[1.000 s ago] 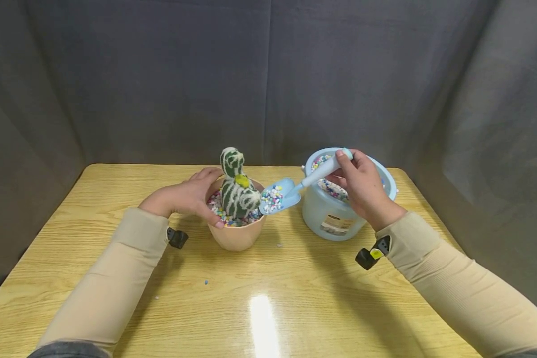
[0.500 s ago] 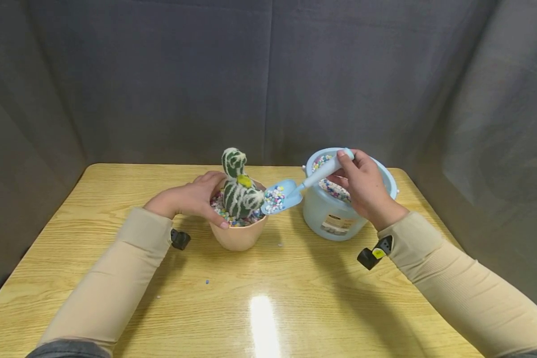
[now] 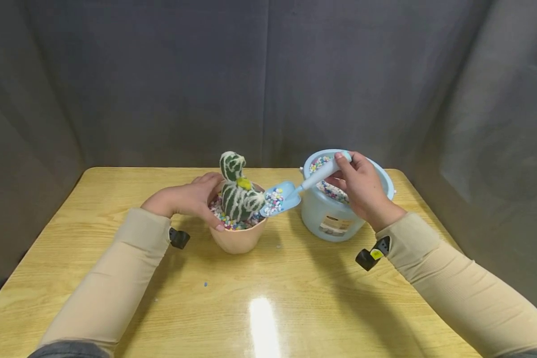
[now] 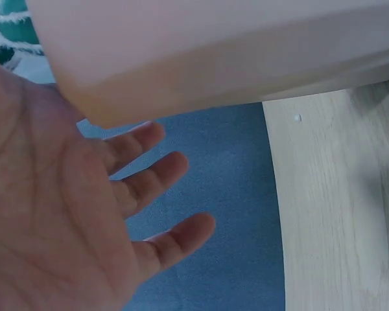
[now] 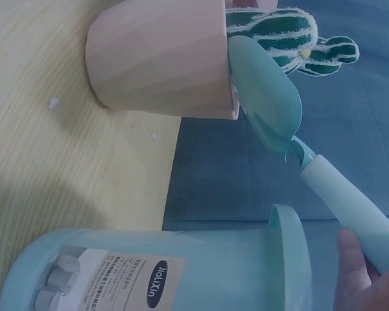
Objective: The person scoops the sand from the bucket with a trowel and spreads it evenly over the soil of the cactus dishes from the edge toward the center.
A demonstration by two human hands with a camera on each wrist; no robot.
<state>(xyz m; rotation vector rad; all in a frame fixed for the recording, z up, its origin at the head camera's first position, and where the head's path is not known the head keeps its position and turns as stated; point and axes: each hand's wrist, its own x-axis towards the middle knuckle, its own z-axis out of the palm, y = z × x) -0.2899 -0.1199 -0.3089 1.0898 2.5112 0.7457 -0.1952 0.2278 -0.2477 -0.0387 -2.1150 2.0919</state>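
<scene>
A potted cactus, green with fuzzy white stripes and a yellow flower, stands in a peach flowerpot with coloured pebbles around its base. My left hand grips the pot's left side, thumb over the near rim. In the left wrist view, three fingers extend apart beneath the pot. With my right hand I hold a light blue hand trowel by the end of its handle. Its scoop, loaded with pebbles, tilts down to the pot's right rim beside the cactus, as the right wrist view also shows.
Right of the pot stands a light blue bucket of coloured pebbles, under my right hand. Stray pebbles, one of them a blue pebble, lie on the wooden table. A dark curtain hangs behind.
The pot and cactus sit slightly lower in the head view, which has itself shifted a little. Both hands keep their holds, and the loaded trowel stays at the pot's right rim.
</scene>
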